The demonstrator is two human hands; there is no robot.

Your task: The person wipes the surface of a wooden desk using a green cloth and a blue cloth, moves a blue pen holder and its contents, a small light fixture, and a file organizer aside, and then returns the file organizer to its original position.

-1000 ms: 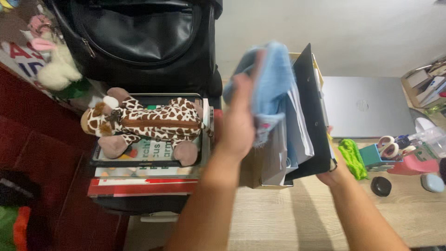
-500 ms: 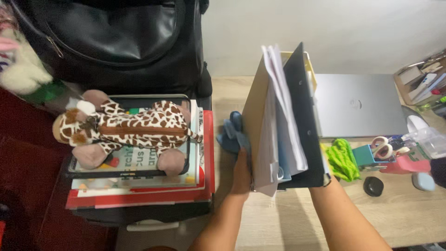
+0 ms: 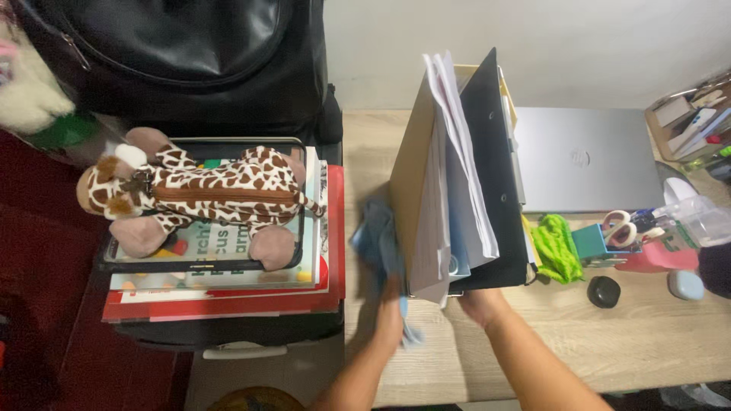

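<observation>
In the head view, a blue cloth (image 3: 378,242) is held by the left hand (image 3: 391,298), closed on it, and pressed on the wooden surface (image 3: 609,342) just left of a standing group of folders (image 3: 461,175). The near lower edge of the folders is gripped by the right hand (image 3: 478,302); a black binder (image 3: 495,152) stands at their right side. Left of the cloth, a giraffe plush toy (image 3: 198,199) lies on a stack of books (image 3: 228,293). A closed grey laptop (image 3: 586,158) and a green object (image 3: 556,247) are seen to the right.
</observation>
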